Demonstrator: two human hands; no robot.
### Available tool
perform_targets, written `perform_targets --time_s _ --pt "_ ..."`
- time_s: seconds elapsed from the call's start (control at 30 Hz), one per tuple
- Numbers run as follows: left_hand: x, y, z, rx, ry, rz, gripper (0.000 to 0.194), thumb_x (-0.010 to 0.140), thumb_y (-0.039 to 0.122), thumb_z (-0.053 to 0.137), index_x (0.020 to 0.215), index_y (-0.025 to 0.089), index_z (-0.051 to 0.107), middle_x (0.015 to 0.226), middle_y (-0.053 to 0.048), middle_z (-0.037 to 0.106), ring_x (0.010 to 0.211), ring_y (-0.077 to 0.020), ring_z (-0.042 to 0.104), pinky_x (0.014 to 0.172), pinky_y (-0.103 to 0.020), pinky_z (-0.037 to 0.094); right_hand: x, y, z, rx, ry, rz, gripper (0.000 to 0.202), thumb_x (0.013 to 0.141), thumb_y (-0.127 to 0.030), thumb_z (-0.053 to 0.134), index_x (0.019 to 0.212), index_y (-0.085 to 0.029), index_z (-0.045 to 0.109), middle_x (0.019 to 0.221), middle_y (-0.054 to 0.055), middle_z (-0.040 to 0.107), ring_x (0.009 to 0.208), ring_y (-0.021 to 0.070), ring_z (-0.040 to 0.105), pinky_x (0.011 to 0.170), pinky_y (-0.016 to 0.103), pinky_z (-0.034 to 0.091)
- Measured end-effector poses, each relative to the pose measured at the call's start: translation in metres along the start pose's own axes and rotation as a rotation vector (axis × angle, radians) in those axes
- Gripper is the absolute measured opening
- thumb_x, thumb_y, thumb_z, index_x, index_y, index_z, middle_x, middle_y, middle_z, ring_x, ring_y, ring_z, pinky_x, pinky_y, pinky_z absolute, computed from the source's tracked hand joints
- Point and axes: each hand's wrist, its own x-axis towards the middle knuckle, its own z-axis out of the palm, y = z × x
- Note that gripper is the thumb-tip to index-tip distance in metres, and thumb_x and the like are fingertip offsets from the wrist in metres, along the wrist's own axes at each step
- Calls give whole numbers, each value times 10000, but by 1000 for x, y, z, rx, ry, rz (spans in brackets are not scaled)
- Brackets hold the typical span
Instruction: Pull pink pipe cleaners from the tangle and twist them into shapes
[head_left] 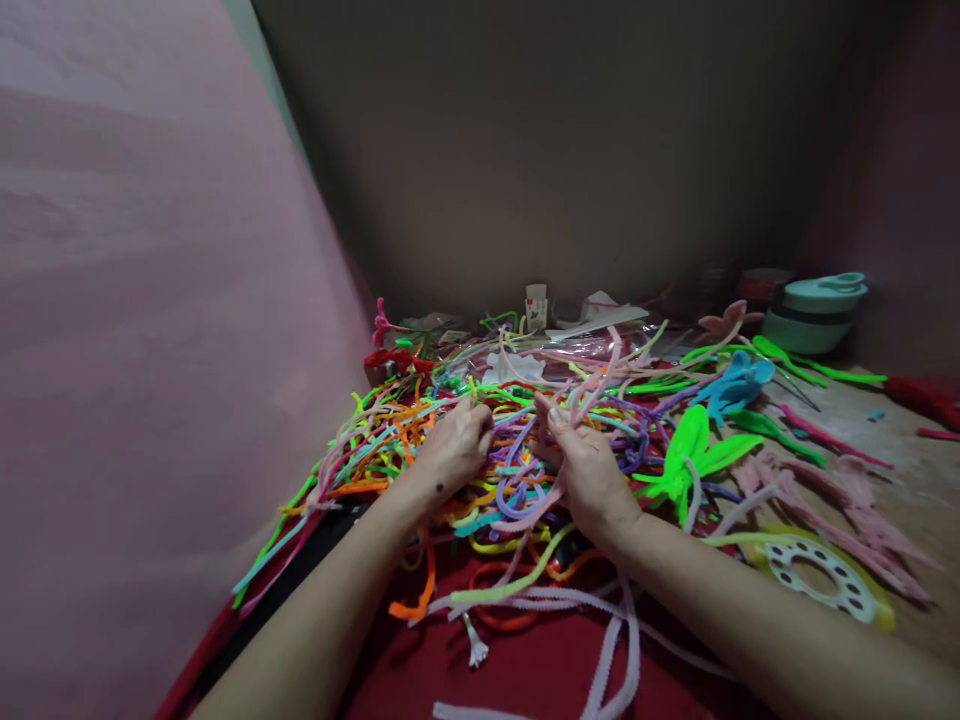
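A large tangled heap of coloured pipe cleaners (420,430) lies in front of me. Over its middle, my left hand (461,437) has its fingers curled together; whatever they may hold is too small to make out. My right hand (589,475) is closed around pale pink pipe cleaners (598,383), whose ends stick up past the thumb and trail below the palm. Just right of that hand sits a bright green pipe-cleaner leaf shape (688,455). Pale lilac pipe cleaners (624,650) hang loose nearer to me, over the dark red cloth (420,670).
Pink fuzzy pieces (840,510) and a yellow tape roll with a holed white core (821,575) lie at the right. Behind them are a blue pipe-cleaner flower (739,385) and a mint-green lidded container (816,312). A pink wall (172,350) rises on the left.
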Motion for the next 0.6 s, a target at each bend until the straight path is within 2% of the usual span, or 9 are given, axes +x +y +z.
perform_targets --time_s 0.13,0.27,0.33,0.47,0.6 --pt "2 -3 3 -121 31 -61 133 803 229 413 705 189 493 669 -6 530 629 -140 485 605 -257 367 2 7 -3 -109 -26 -51 539 764 -508 507 1201 -196 558 707 -11 545 655 113 491 657 272 451" --pt "2 -2 2 -289 77 -152 112 768 214 429 672 189 482 606 24 500 569 -119 453 538 -232 333 4 8 -3 -110 -4 -46 562 751 -517 514 1202 -183 558 729 4 572 698 127 519 677 277 463" --pt "3 -2 1 -346 87 -187 99 755 209 433 674 188 485 599 30 498 561 -115 454 533 -227 333 4 6 -2 -89 5 -20 567 741 -518 529 1201 -189 558 797 23 600 753 139 540 695 284 472" --pt "3 -1 1 -359 105 -209 82 742 204 444 681 188 496 609 29 510 564 -116 460 552 -231 340 4 5 0 -23 15 15 545 732 -512 548 1189 -215 562 1056 45 593 925 153 543 790 295 473" --pt "3 -3 3 -353 122 -225 90 750 226 446 686 192 500 588 33 503 542 -115 453 544 -230 335 4 5 0 -9 24 27 528 757 -493 524 1198 -205 552 1086 45 590 986 162 542 831 310 469"
